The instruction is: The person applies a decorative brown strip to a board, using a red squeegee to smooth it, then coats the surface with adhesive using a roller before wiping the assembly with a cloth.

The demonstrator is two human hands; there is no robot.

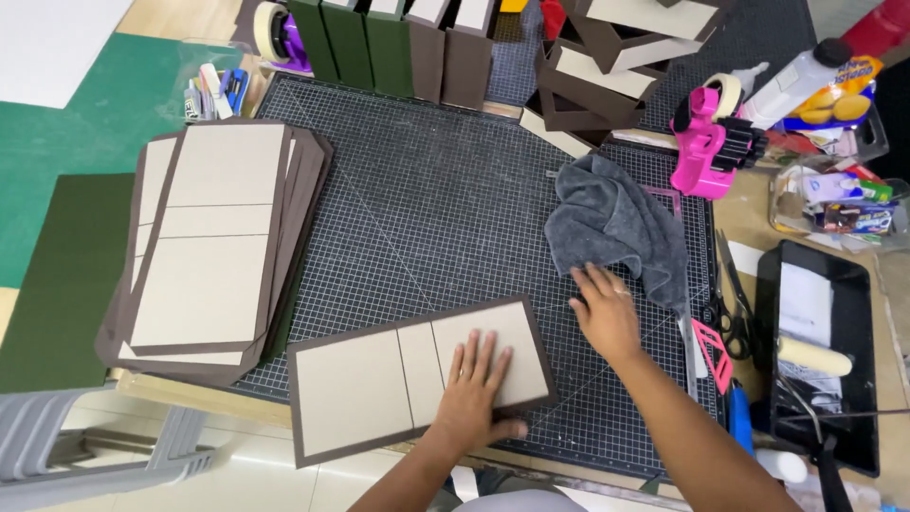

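The left hand lies flat and open on the brown-edged card cover, which hangs over the near edge of the cutting mat. The right hand, fingers spread, touches the grey cloth just right of the cover. Bare mat lies behind the cover.

We see our two bare forearms with no sleeves on them. Our left hand wears nothing, while our right hand carries a thin pale ring on one finger.
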